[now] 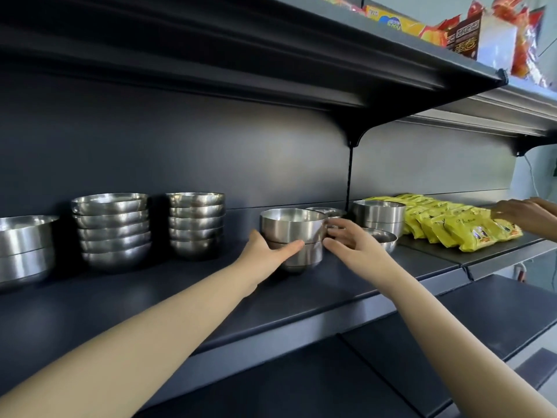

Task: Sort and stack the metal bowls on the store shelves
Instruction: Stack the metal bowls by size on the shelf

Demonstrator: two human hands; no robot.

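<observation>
Centrally, left hand (265,251) grips bowl stack (294,232); right hand (352,245) splayed alongside, loose bowl (387,241) behind

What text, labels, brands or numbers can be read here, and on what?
Nothing reads for certain.
Dark brown snack packet on the top shelf: pale block characters, too blurred.
Yellow box beside it: blue logo, blurred.
Yellow foil packets on the right: dark script, too small.
No markings seen on the shiny steel bowls.

On the shelf (150,291), left to right: a wide-bowl stack (24,245), two five-bowl stacks (113,230), a two-bowl stack (294,236) between left hand (265,251) and right hand (352,239), more bowls (378,215) just beyond, then packets (452,224) at far right.
</observation>
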